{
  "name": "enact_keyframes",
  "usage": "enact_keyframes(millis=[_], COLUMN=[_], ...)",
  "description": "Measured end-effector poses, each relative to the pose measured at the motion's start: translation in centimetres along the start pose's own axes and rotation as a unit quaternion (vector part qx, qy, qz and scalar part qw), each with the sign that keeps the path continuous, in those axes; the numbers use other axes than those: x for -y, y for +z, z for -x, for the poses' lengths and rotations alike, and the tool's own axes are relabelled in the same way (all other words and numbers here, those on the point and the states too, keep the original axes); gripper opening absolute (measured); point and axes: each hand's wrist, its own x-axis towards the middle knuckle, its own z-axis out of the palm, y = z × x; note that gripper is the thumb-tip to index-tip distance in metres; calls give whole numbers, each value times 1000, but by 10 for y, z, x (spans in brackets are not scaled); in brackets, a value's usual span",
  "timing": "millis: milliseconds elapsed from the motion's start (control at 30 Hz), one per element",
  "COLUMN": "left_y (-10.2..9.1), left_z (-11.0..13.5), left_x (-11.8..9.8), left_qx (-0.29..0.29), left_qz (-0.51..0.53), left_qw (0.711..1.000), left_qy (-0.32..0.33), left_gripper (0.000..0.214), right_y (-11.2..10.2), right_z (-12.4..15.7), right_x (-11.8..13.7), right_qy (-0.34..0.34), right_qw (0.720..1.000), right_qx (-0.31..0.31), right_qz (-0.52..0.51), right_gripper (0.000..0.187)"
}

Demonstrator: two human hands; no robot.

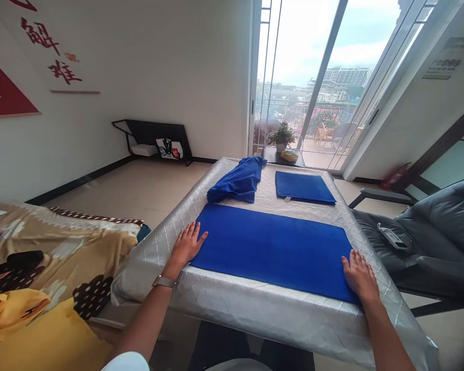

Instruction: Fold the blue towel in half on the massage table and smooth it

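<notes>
Lying beyond the flat cloth (270, 252), crumpled cloth (239, 180), folded cloth (304, 187)

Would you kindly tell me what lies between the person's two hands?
In the head view, the spread blue cloth lies between the left hand and the right hand.

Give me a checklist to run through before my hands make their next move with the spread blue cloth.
1. Left hand at the left end of the spread cloth: ok.
2. Right hand at its right end: ok.
3. Spread cloth lying flat, without big creases on top: ok.
4. Folded cloth set apart from the spread one: ok, a strip of table cover shows between them.
5. Rumpled cloth laid flat: not ok, it lies bunched beyond the spread cloth.
6. Underside of the spread cloth smooth: cannot tell, it is hidden.
</notes>
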Motion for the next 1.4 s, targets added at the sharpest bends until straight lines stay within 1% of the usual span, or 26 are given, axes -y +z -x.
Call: enact_keyframes(millis=[100,233,300,367,400,433,467,533,600,667,700,733,767,800,867,933,967,1033,1133,1200,1233,1300,1400], left_y=[0,-6,-12,-18,-22,-25,-28,-32,-33,-30,-27,-23,-20,-16,-10,-5,-3,-2,-2,-2,-1,0,2], left_z=[1,-3,-8,-15,-18,-21,-24,-26,-25,-23,-22,-22,-23,-24,-31,-42,-48,-61,-78,-86,-88,-89,-88], left_x=[1,2,0,-11,-21,-34,-51,-94,-141,-185,-202,-215,-224,-228,-223,-203,-188,-152,-94,-63,-53,-41,-41], left_qx=[0,31,45,43,38,33,31,38,60,85,91,93,90,86,88,95,96,90,80,71,65,48,28], left_qz=[-6,-10,-16,-21,-17,-7,7,45,78,98,105,109,113,115,119,118,114,100,68,52,48,47,54], left_qw=[1000,999,999,997,998,999,999,994,977,958,951,946,944,945,949,956,960,971,990,996,997,997,998], left_qy=[3,0,-25,-53,-53,-37,-5,90,188,256,278,291,296,295,279,253,238,196,99,31,4,-29,-34], left_gripper=[81,80,81,85,86,87,86,84,82,81,81,82,82,81,80,80,79,77,75,76,75,75,75], right_y=[-2,-2,-3,-4,-5,-5,-6,-6,-6,-6,-5,-5,-5,-5,-4,-3,-3,-3,-4,-5,-5,-6,-9], right_z=[3,5,6,6,6,6,6,6,6,5,5,5,6,6,6,7,7,7,6,6,6,7,10], right_x=[1,2,3,4,4,5,5,5,4,4,4,4,4,4,3,3,3,3,4,4,4,4,3], right_qy=[-2,6,8,8,8,8,9,10,13,15,16,15,14,13,8,7,9,13,14,15,17,22,28], right_qw=[1000,1000,1000,1000,1000,1000,1000,1000,1000,1000,1000,1000,1000,1000,1000,1000,1000,1000,1000,1000,1000,1000,999], right_qx=[-5,-19,-19,-17,-16,-15,-14,-14,-13,-10,-9,-9,-11,-13,-20,-23,-22,-19,-16,-14,-12,-11,-31], right_qz=[6,6,4,4,3,3,2,-1,-2,-1,0,0,1,1,0,-3,-4,-5,-7,-8,-8,-6,9], right_gripper=[77,76,75,74,73,73,73,72,72,72,72,72,71,71,71,72,72,73,73,72,72,72,72])
